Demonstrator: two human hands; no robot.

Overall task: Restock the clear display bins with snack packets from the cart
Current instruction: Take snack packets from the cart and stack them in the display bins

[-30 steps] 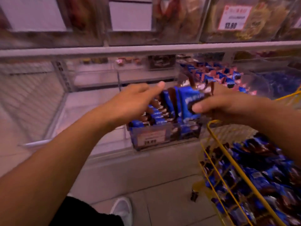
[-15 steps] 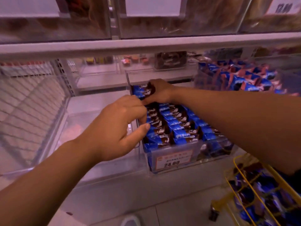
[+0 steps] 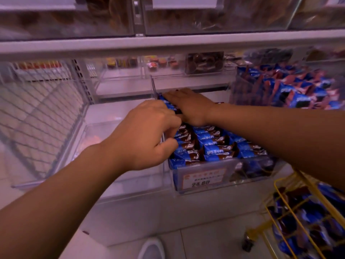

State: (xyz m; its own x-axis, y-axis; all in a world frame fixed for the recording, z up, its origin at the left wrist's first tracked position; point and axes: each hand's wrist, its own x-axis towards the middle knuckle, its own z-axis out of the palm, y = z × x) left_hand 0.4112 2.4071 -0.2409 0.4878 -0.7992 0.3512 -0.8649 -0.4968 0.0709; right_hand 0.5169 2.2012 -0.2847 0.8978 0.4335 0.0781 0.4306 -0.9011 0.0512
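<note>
The clear display bin [image 3: 220, 184] sits on the lower shelf, and both hands work inside it. The right hand [image 3: 188, 105] lies flat, fingers straight, pressing down on the blue snack packets [image 3: 211, 144] at the bin's back end. The left hand [image 3: 147, 135] is at the bin's left wall nearer the front, its fingers curled and its thumb and fingertips closed against a packet in the left row; the pinch itself is partly hidden, so it probably holds that packet. The packets lie in tidy rows, side by side, filling the bin close to its rim.

The bin is a smooth, transparent, box-shaped plastic. The packets are glossy wrappers, blue with brown ends and a white swirl, printed with white Chinese characters. A price label [image 3: 203, 177] on the bin's front has an orange border and reads 24.80; its smaller print is too blurred to read.

At the lower right stands the yellow wire cart [image 3: 291, 208], holding more blue packets in a loose heap. A neighbouring bin [image 3: 291, 86] to the right holds jumbled blue and reddish wrappers.
</note>
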